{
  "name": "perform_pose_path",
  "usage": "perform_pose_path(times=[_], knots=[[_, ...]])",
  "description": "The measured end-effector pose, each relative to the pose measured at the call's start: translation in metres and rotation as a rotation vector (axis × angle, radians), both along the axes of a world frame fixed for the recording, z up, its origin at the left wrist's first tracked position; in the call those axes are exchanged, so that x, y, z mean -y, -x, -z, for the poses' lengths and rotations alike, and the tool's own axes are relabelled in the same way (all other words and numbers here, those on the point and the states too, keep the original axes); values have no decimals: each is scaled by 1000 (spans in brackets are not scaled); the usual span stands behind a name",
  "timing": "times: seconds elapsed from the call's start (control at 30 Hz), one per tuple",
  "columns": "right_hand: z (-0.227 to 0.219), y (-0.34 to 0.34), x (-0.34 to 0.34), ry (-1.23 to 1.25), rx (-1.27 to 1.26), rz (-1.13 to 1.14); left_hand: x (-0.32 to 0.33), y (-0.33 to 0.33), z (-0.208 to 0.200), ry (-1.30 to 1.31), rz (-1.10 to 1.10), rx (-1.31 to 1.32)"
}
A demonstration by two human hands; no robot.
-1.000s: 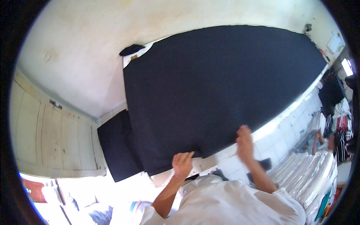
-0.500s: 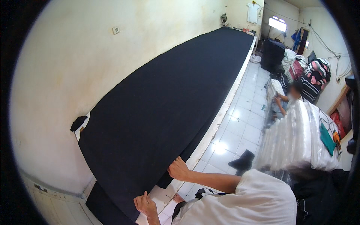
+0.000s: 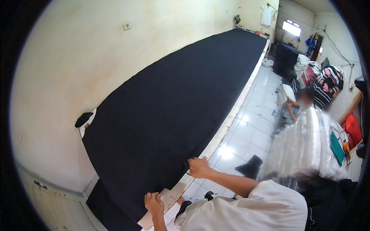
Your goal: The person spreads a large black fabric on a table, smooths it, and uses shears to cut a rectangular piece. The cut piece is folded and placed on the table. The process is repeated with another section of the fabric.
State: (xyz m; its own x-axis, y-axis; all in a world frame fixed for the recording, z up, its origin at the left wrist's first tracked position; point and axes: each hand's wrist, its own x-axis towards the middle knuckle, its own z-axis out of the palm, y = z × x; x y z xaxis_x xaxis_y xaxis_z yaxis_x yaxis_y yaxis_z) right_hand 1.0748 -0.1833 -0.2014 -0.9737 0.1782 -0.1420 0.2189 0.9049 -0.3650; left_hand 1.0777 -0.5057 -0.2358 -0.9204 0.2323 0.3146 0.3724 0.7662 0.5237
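A long sheet of black fabric covers a narrow white-edged table that runs away from me to the far right. My left hand is at the near corner of the cloth, its fingers curled on the fabric's edge. Farther along the same side, my right hand has its fingers closed on the fabric's edge, thumb side raised. Between the two hands the pale table edge shows bare. At the near end, black cloth hangs down past the tabletop.
Stacked white plastic-wrapped bundles stand on the right, with a person seated behind them. A green cloth lies on top. A black scrap is on the tiled floor. Piled garments fill the far right; a wall borders the left.
The right hand has moved to the right, bringing the lifted fabric edge down along the table's side. The left hand remains at the near corner, with more pale table edge showing beside it.
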Motion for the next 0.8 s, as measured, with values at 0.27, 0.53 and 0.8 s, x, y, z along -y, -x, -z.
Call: perform_pose_path(times=[0.27, 0.53, 0.8], knots=[[-112, -144, -61, 1020, 642, -176, 23, 87, 7, -302, -236, -54], [-33, 63, 41, 204, -343, -44, 11, 137, 76, 336, -348, 112], [-19, 70, 45, 293, -339, -51, 11, 119, 43, 129, -349, 248]])
